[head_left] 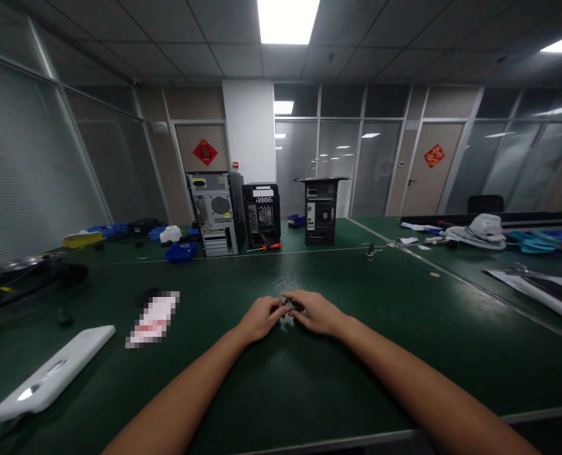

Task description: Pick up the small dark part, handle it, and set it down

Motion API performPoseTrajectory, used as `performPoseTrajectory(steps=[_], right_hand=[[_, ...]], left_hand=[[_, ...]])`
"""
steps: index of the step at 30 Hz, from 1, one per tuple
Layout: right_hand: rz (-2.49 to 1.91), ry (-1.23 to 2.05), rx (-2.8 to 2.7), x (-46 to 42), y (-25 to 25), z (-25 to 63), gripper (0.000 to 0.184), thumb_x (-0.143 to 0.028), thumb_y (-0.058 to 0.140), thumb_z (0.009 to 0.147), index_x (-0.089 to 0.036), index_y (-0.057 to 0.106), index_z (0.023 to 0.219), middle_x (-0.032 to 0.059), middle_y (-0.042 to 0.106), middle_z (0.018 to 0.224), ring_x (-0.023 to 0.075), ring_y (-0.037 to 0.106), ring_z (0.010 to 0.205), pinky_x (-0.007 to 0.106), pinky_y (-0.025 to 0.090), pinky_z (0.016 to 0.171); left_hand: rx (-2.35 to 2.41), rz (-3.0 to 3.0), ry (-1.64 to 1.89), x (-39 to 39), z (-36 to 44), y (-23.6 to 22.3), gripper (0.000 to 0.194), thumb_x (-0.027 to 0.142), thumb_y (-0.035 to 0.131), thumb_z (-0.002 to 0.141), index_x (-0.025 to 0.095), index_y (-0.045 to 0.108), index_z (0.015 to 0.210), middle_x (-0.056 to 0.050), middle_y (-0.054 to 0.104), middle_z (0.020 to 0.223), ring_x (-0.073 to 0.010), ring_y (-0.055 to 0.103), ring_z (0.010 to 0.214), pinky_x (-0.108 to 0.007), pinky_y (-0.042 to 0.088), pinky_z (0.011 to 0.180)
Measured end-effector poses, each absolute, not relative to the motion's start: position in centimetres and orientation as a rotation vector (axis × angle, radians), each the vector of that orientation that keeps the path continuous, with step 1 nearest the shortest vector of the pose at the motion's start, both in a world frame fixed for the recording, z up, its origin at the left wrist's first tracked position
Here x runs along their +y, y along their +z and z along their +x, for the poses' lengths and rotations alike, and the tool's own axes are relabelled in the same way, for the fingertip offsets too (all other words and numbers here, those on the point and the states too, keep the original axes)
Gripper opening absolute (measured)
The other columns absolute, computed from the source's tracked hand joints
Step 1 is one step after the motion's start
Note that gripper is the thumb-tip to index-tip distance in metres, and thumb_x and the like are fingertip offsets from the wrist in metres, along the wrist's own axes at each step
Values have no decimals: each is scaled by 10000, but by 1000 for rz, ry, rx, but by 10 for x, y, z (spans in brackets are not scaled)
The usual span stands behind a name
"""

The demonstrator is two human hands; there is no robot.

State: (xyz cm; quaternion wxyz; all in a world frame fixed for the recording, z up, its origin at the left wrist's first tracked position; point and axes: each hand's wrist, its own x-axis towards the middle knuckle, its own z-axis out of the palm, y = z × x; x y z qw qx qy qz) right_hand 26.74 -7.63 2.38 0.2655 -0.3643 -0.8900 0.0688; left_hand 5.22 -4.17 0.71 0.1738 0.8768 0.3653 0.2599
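My left hand (262, 317) and my right hand (319, 312) meet over the middle of the green table (281, 385). Between their fingertips is a small dark object (296, 305), partly covered by the fingers and too small to name. Both hands are closed on it, the thumbs on the near side. Its contact with the tabletop cannot be made out.
Three computer cases stand at the back: a grey one (217, 212), a black one (262, 218) and another (320, 215). An orange-handled screwdriver (270, 246) lies before them. A white elongated device (56, 370) is at left, and a small metal part (370, 253) stands right.
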Motion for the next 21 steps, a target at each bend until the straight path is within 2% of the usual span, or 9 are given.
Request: performPoseTrajectory(steps=[6, 11, 14, 17, 21], right_hand=[[-904, 190, -2443, -77, 24, 269, 589, -203, 575, 918, -219, 453, 1494, 122, 616, 1331, 234, 578, 1225, 386, 455, 1056], [-1005, 153, -2432, -72, 21, 273, 566, -175, 547, 917, -203, 469, 1477, 132, 599, 1289, 236, 578, 1178, 389, 454, 1042], [-1118, 184, -2318, -64, 17, 280, 486, -176, 521, 932, -197, 524, 1418, 133, 591, 1278, 224, 588, 1144, 383, 454, 1026], [-1138, 261, -2203, -61, 14, 280, 402, -170, 490, 947, -190, 572, 1340, 122, 608, 1249, 213, 581, 1153, 380, 438, 1039], [-1022, 371, -2244, -67, 14, 268, 386, -106, 500, 902, -188, 593, 1267, 104, 621, 1209, 202, 576, 1141, 370, 439, 1034]], left_hand=[[972, 2423, 777, -43, 55, 7, 448, 433, 367, 1032, 161, 662, 835, -43, 682, 827, -179, 601, 770, -257, 403, 700], [1028, 2416, 827, -42, 53, 7, 352, 411, 431, 1006, 166, 663, 907, -31, 681, 822, -170, 595, 738, -255, 394, 669], [1090, 2394, 784, -38, 51, 4, 276, 402, 546, 945, 162, 683, 945, -26, 683, 808, -166, 594, 724, -248, 389, 653], [1117, 2404, 704, -37, 52, 3, 286, 432, 637, 884, 167, 731, 936, -30, 696, 817, -174, 597, 743, -246, 380, 650], [1097, 2461, 647, -39, 55, 4, 360, 471, 584, 925, 177, 770, 833, -29, 683, 753, -172, 585, 744, -250, 357, 661]])
